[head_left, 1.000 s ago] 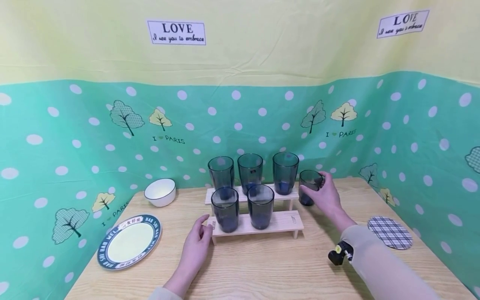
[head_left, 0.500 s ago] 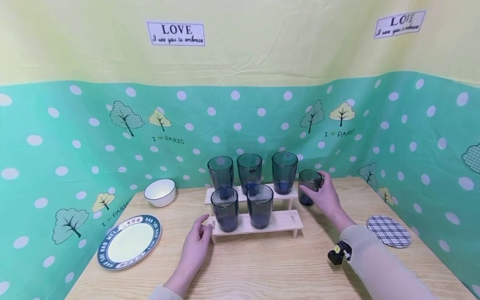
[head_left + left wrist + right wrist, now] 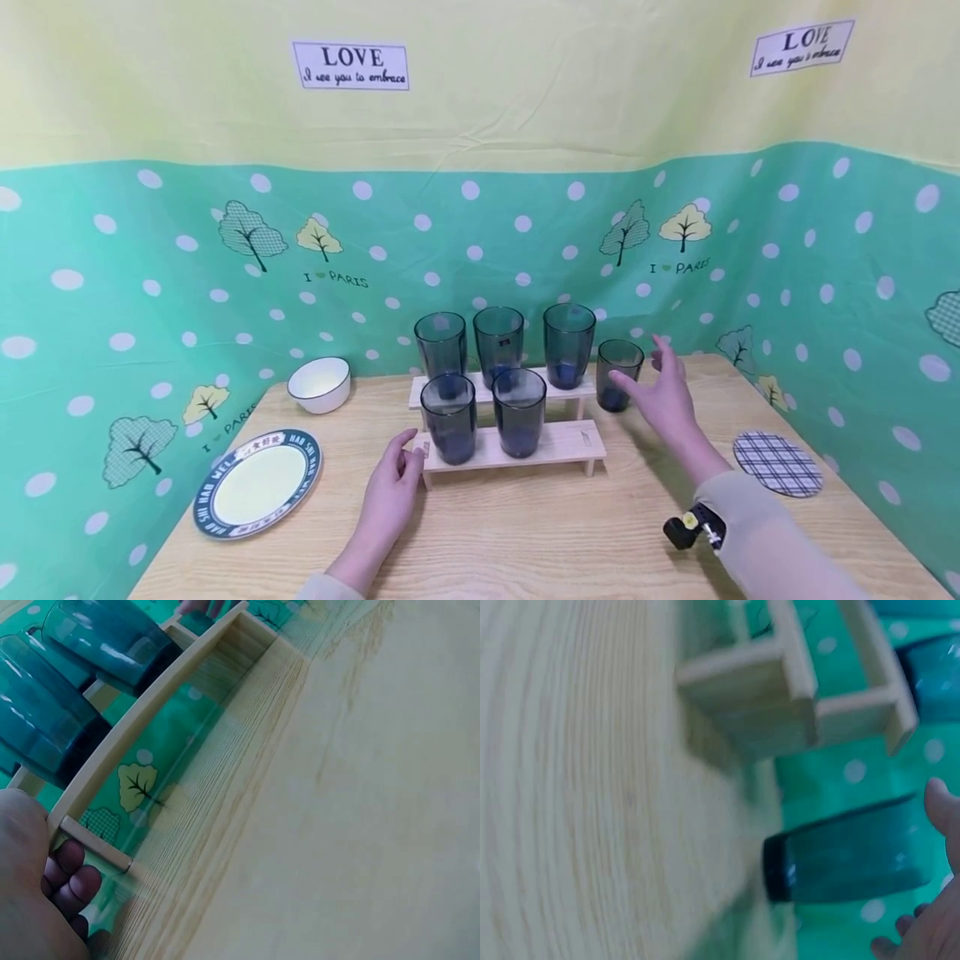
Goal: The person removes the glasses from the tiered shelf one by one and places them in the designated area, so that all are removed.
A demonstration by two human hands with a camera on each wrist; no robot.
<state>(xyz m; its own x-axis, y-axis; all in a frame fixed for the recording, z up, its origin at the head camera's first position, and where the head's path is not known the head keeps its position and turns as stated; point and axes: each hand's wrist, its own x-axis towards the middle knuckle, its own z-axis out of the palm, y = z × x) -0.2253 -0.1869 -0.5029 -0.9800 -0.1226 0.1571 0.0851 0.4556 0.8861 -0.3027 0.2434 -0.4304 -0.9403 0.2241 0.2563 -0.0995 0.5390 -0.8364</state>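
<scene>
A two-tier wooden rack (image 3: 566, 442) holds several dark tinted glass cups. Two cups, one of them the front right cup (image 3: 520, 414), stand on its lower tier, and three, including the back right cup (image 3: 568, 346), stand on the upper. At the lower tier's left end my left hand (image 3: 393, 479) holds the rack, its fingers curled beside the leg in the left wrist view. Another cup (image 3: 618, 379) stands upright on the table, right of the rack. My right hand (image 3: 667, 400) is just right of that cup with fingers and thumb spread, no longer gripping it.
A white bowl (image 3: 320, 385) stands at the back left of the table (image 3: 517, 533). In front of it lies a plate (image 3: 258, 485) with a dark patterned rim. A round checked mat (image 3: 777, 463) lies at the right. A patterned cloth (image 3: 420, 275) hangs behind and beside the table.
My right hand has let go of the cup on the table, spreading its fingers and drawing back to the right. The cup and my left hand have stayed in place.
</scene>
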